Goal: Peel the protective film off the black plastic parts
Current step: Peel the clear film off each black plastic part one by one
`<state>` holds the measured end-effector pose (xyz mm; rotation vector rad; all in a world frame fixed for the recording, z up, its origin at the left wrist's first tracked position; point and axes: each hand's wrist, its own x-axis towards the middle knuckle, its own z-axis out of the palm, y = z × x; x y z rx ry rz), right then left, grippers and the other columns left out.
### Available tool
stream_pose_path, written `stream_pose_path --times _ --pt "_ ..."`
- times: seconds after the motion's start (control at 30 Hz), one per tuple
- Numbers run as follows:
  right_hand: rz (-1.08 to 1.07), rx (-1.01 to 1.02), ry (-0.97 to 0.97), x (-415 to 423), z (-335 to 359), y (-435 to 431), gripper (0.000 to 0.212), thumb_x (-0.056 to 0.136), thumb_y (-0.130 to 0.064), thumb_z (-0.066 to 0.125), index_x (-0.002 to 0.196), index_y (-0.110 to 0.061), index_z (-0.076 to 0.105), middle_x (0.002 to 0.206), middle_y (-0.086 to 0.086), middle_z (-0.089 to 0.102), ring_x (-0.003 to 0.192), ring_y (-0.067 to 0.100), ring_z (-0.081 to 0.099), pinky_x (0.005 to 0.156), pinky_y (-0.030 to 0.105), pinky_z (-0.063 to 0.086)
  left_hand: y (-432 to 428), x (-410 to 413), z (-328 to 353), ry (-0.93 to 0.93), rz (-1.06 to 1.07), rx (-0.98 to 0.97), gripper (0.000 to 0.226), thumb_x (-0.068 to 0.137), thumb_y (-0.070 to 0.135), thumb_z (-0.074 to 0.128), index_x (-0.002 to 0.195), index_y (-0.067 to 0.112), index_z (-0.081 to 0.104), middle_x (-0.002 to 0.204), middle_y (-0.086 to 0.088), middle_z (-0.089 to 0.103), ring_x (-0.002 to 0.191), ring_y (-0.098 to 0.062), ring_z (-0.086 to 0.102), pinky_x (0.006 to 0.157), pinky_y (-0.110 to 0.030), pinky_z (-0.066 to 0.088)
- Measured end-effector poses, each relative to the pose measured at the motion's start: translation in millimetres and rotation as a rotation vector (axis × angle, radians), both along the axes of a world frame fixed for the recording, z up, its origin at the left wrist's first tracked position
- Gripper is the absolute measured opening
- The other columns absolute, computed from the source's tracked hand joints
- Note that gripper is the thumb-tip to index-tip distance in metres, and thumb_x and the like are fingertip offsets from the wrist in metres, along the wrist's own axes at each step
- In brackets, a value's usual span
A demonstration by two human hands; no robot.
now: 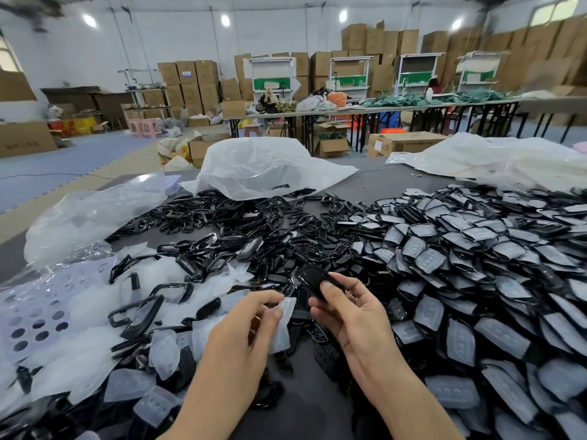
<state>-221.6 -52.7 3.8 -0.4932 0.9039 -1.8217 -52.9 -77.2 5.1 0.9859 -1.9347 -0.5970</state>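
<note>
My right hand [352, 315] grips a bare black plastic part [313, 277] between thumb and fingers, held just above the pile. My left hand [251, 322] pinches a translucent whitish film piece [284, 325] that hangs down from its fingertips, apart from the black part. A big heap of film-covered black parts [476, 258] fills the right side of the table. Bare black frames and parts [241, 223] lie spread across the middle. Loose peeled films [127, 369] lie at the lower left.
The grey table [381, 185] carries clear plastic bags [263, 166] at the back and left, and a perforated film sheet [35, 315] at the left edge. Behind are long tables, stacked cardboard boxes and stools on a blue floor.
</note>
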Motion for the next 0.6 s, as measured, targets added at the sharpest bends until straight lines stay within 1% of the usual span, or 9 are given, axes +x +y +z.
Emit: stream_pose_path --times 0.03,0.1,0.17,0.23,0.27,0.37,0.47,0.53,0.6 --pt "-0.002 0.0 0.003 0.0 -0.1 0.2 0.015 0.089 0.003 0.067 0.102 -0.004 0.067 0.083 0.013 0.072 0.066 0.019 0.072 0.056 0.024 0.058 0.5 -0.9 1.3 0.038 -0.011 0.039 0.015 0.094 0.039 0.055 0.102 0.051 0.059 0.082 0.018 0.065 0.065 -0.006 0.059 0.057 -0.014 0.045" --pt "-0.006 0.003 0.008 0.2 -0.3 0.1 0.015 0.089 0.003 0.066 0.102 -0.004 0.067 0.082 0.012 0.072 0.066 0.019 0.072 0.056 0.024 0.058 0.9 -2.3 1.8 0.097 -0.011 0.105 0.018 0.095 0.032 0.058 0.1 0.049 0.063 0.076 0.016 0.066 0.059 -0.007 0.057 0.057 -0.025 0.051" --pt "-0.012 0.01 0.015 0.4 -1.0 -0.1 0.015 0.089 0.003 0.067 0.102 -0.005 0.067 0.083 0.012 0.071 0.066 0.019 0.072 0.056 0.023 0.058 0.4 -1.8 2.6 0.149 -0.019 0.166 0.027 0.097 0.025 0.057 0.098 0.051 0.066 0.077 0.016 0.069 0.062 -0.009 0.061 0.062 -0.022 0.052" --pt "-0.029 0.024 0.043 0.5 -2.0 -1.1 0.015 0.089 0.002 0.067 0.102 -0.006 0.067 0.082 0.011 0.071 0.067 0.019 0.072 0.058 0.023 0.058 0.2 -0.1 4.1 0.179 -0.05 0.238 0.04 0.1 0.017 0.053 0.102 0.054 0.067 0.077 0.011 0.07 0.06 -0.012 0.06 0.057 -0.017 0.047" --pt "-0.038 0.03 0.065 0.7 -3.0 -1.4 0.015 0.089 0.002 0.067 0.101 -0.007 0.068 0.08 0.01 0.072 0.068 0.018 0.073 0.059 0.023 0.058 0.9 0.3 5.0 0.177 -0.069 0.257 0.042 0.1 0.015 0.053 0.104 0.055 0.066 0.077 0.011 0.07 0.058 -0.009 0.058 0.054 -0.016 0.045" --pt "-0.042 0.031 0.129 1.0 -5.6 -1.4 0.015 0.091 0.001 0.067 0.101 -0.01 0.069 0.077 0.005 0.074 0.071 0.018 0.073 0.062 0.021 0.058 2.8 -1.1 5.5 0.151 -0.076 0.211 0.032 0.096 0.019 0.059 0.099 0.049 0.07 0.089 0.02 0.071 0.078 -0.002 0.066 0.063 -0.013 0.049" --pt "-0.025 0.024 0.184 1.9 -5.6 -0.5 0.017 0.092 0.002 0.065 0.1 -0.011 0.07 0.078 0.006 0.075 0.072 0.017 0.074 0.063 0.02 0.057 3.0 -3.1 6.1 0.092 -0.07 0.096 0.018 0.094 0.029 0.057 0.093 0.04 0.071 0.103 0.02 0.066 0.094 -0.002 0.065 0.074 -0.01 0.046" --pt "0.009 0.015 0.223 3.4 -4.8 0.5 0.018 0.092 0.002 0.065 0.098 -0.014 0.072 0.084 0.01 0.077 0.075 0.019 0.075 0.066 0.021 0.058 2.5 -3.0 4.3 0.02 -0.071 0.051 0.021 0.097 0.028 0.053 0.099 0.042 0.068 0.101 0.022 0.064 0.093 0.0 0.064 0.075 -0.01 0.045" --pt "0.058 0.012 0.279 6.1 -4.3 2.1 0.019 0.093 -0.001 0.066 0.095 -0.019 0.074 0.088 0.012 0.077 0.08 0.022 0.075 0.07 0.022 0.058 2.1 -2.1 0.9 -0.07 -0.045 -0.035 0.023 0.099 0.024 0.052 0.103 0.041 0.067 0.095 0.023 0.06 0.085 0.003 0.061 0.072 -0.006 0.041"
